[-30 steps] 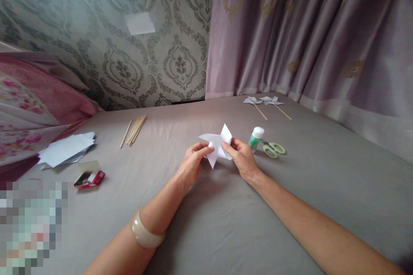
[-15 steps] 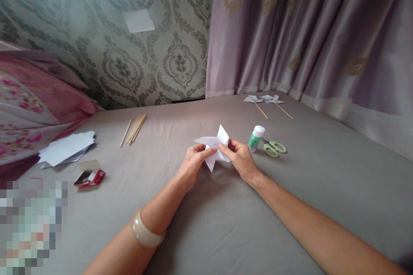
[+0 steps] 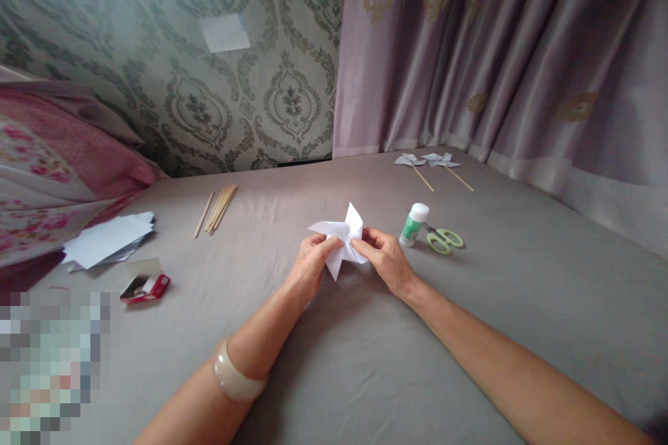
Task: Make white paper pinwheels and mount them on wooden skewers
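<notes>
Between my two hands is a white paper pinwheel [image 3: 345, 235], its pointed blades spread out. My left hand [image 3: 314, 259] pinches it on the left, thumb lying near the centre. On the other side, my right hand [image 3: 386, 256] grips it with the thumb also close to the middle. The fingers behind the paper are partly hidden. Just right of my right hand stands a glue stick [image 3: 414, 224] with a white cap and green label. Green-handled scissors [image 3: 443, 239] lie beside it, their blades partly behind the glue stick.
Two finished pinwheels on sticks [image 3: 410, 160] lie at the back right. Several wooden sticks [image 3: 222, 208] rest at the back left. Farther left are a stack of white paper [image 3: 107, 240] and an open red box [image 3: 146, 288] with small dark items. A curtain [image 3: 443, 49] borders the right.
The pinwheel has shifted slightly left and turned a little, and its blades look more evenly spread. My right thumb has moved slightly left with it. Both hands keep hold.
</notes>
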Motion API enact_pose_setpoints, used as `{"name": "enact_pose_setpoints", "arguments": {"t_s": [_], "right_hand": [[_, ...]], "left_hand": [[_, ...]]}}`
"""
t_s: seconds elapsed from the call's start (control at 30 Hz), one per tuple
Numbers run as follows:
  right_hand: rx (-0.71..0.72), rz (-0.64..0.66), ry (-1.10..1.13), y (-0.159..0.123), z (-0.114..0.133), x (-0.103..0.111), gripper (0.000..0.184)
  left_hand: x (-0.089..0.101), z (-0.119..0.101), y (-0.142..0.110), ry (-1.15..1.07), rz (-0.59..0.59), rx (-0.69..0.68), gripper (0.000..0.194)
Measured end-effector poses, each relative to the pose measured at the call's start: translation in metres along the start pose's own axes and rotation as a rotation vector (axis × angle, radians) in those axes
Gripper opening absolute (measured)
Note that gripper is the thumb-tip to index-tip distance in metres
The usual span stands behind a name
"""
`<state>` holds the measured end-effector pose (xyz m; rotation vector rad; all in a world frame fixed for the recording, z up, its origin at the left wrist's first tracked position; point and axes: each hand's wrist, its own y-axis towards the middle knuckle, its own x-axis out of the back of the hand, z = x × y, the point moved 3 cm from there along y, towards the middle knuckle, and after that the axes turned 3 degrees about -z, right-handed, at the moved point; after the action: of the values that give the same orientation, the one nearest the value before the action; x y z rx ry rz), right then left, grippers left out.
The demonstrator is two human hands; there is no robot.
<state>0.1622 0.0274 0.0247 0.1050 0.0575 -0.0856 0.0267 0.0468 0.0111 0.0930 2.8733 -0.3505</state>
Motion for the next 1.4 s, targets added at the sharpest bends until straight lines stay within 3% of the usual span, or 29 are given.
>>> {"name": "enact_pose_setpoints", "arguments": {"t_s": [0.27,0.57,0.83,1.1,1.23,1.4], "right_hand": [[-0.004,0.052,0.007,-0.002,0.001,-0.002,0.025],[-0.020,-0.023,-0.018,0.001,-0.006,0.000,0.023],[-0.042,-0.011,-0.011,0.001,-0.008,-0.001,0.021],[-0.027,0.019,-0.037,0.000,-0.005,0.000,0.038],[0.000,-0.003,-0.053,0.000,-0.005,0.005,0.056],[-0.077,0.047,-0.173,0.000,-0.015,0.003,0.065]], "left_hand": [[0.001,-0.002,0.001,-0.011,-0.043,0.018,0.017],[-0.001,-0.001,-0.002,0.050,0.053,-0.043,0.023],[0.000,-0.003,-0.002,0.043,0.048,-0.036,0.024],[-0.001,-0.002,-0.001,0.016,0.003,-0.008,0.019],[0.010,-0.015,0.010,-0.248,-0.076,-0.009,0.021],[0.052,-0.049,0.025,-0.485,-0.324,-0.134,0.027]]}}
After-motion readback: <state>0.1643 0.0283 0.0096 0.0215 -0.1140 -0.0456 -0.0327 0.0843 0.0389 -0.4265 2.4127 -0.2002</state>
